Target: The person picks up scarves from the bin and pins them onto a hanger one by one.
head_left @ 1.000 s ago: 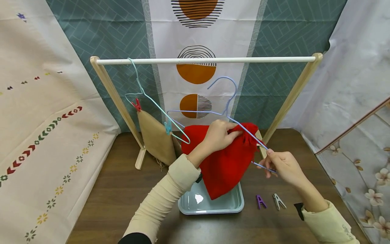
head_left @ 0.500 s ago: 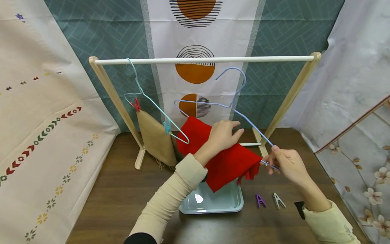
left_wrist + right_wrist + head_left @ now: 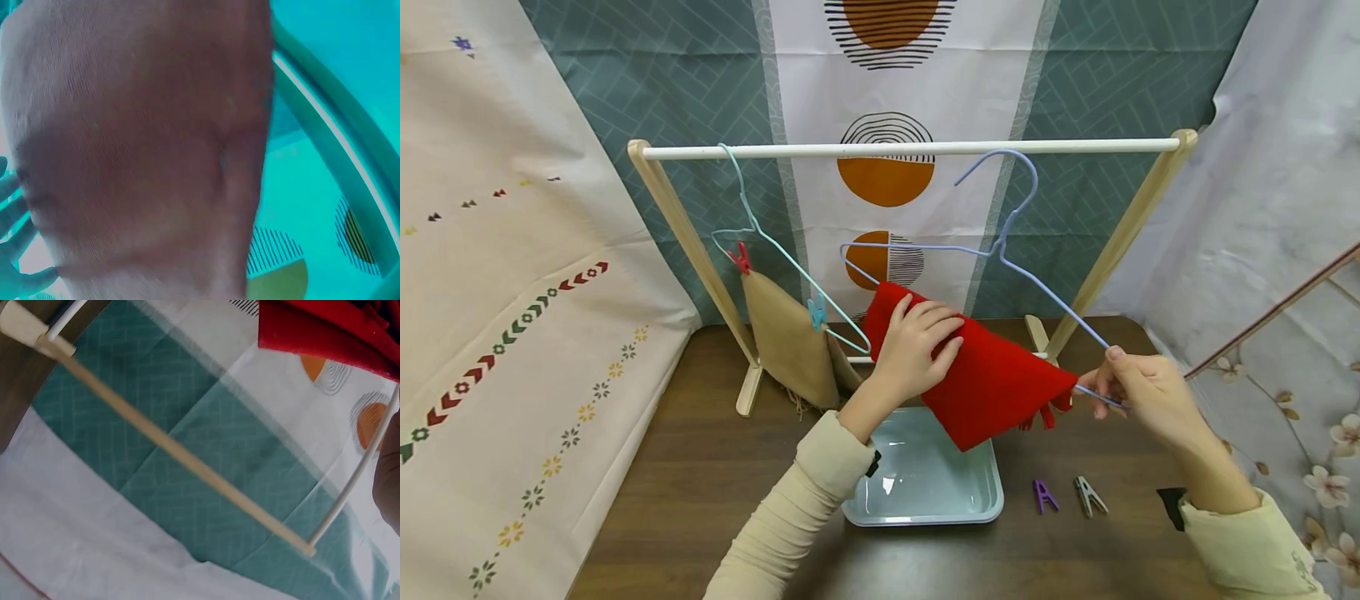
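Observation:
In the head view, my left hand (image 3: 921,346) lies on a red cloth (image 3: 1000,375), its fingers loosely bent over the upper part. The cloth, a fringed scarf by its look, drapes over the lower bar of a periwinkle-blue clothes hanger (image 3: 925,247). My right hand (image 3: 1142,392) pinches the hanger at its right corner. The hanger tilts down to the right, and its hook overlaps the rack's white rail (image 3: 850,150) in this view. Red cloth (image 3: 325,334) also shows at the top of the right wrist view.
A mint hanger (image 3: 797,262) hangs at the rail's left, with a tan cloth (image 3: 790,342) held by a red clothespin (image 3: 741,257) and a blue clothespin (image 3: 817,313). A light-blue tray (image 3: 925,519) sits below. Purple (image 3: 1044,497) and grey clothespins (image 3: 1088,497) lie right of it.
The blue hanger has risen and moved right with my right hand. The red cloth has been drawn out along its bar, and my left hand has shifted left and down across the cloth.

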Demonstrator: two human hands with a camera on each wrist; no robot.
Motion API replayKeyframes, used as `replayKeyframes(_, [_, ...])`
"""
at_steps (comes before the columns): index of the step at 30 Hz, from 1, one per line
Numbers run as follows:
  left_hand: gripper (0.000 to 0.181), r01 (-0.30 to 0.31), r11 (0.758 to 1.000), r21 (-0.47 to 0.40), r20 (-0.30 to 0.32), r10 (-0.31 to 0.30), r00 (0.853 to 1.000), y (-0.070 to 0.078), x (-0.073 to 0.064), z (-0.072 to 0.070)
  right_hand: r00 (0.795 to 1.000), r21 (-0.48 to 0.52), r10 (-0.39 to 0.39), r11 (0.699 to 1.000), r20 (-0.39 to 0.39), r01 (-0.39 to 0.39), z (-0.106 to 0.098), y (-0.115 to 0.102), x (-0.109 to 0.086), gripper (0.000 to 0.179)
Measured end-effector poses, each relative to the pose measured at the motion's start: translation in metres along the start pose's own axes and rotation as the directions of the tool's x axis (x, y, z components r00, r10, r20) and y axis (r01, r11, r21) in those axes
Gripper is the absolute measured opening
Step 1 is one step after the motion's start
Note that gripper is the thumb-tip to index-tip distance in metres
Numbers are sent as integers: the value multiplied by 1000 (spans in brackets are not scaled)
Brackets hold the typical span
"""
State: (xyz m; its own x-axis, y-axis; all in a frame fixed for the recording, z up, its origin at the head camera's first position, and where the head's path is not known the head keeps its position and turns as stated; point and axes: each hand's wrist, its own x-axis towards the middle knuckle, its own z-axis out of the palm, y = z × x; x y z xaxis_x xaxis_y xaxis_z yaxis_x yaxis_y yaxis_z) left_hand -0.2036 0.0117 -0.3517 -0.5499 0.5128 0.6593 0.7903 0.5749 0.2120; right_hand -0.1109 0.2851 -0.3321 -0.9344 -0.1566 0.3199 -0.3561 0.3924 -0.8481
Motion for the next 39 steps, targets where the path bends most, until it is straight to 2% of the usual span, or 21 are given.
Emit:
replayKeyframes(6, [25,8,1000,-27,-92,-11,996,-11,-9,-6,999,-50,-42,998,5,42,-13,2,-1,47])
replayKeyframes(11, [25,21,996,-87,-164,-35,986,-18,-13,-12,998,-10,-65,998,9,65,-18,2,-3,47])
replayKeyframes(14, [31,47,987,-151,-189,-75,979,-21,-14,-15,997,66,-79,995,23,78,-22,2,-3,46])
replayKeyframes(18, [45,132,961,-243,-198,-182,963,-24,-10,-22,991,140,-121,984,50,113,-29,3,-3,44])
replayKeyframes(21, [51,205,924,-322,-160,-267,950,-26,-6,-29,988,141,-141,981,57,132,-33,3,-4,44])
replayKeyframes(24, [53,272,875,-401,-96,-335,937,-28,-1,-37,988,121,-142,984,58,134,-36,1,-4,44])
replayKeyframes(27, [52,338,823,-456,-18,-389,921,-31,2,-42,986,139,-151,980,76,139,-38,1,-5,43])
replayKeyframes(29, [51,369,798,-477,32,-404,914,-34,3,-45,983,175,-159,974,91,142,-40,1,-5,43])
replayKeyframes(31, [51,378,788,-487,83,-389,918,-36,4,-47,981,211,-168,967,101,144,-41,1,-5,43])
replayKeyframes(35, [48,351,805,-478,132,-330,935,-38,7,-48,978,236,-177,960,113,147,-42,0,-4,44])
replayKeyframes(37, [45,348,810,-472,146,-317,937,-39,8,-48,977,239,-180,960,116,149,-43,-1,-3,44])
replayKeyframes(39, [41,351,794,-496,162,-312,936,-39,9,-47,978,237,-173,961,115,142,-43,-1,-3,44])
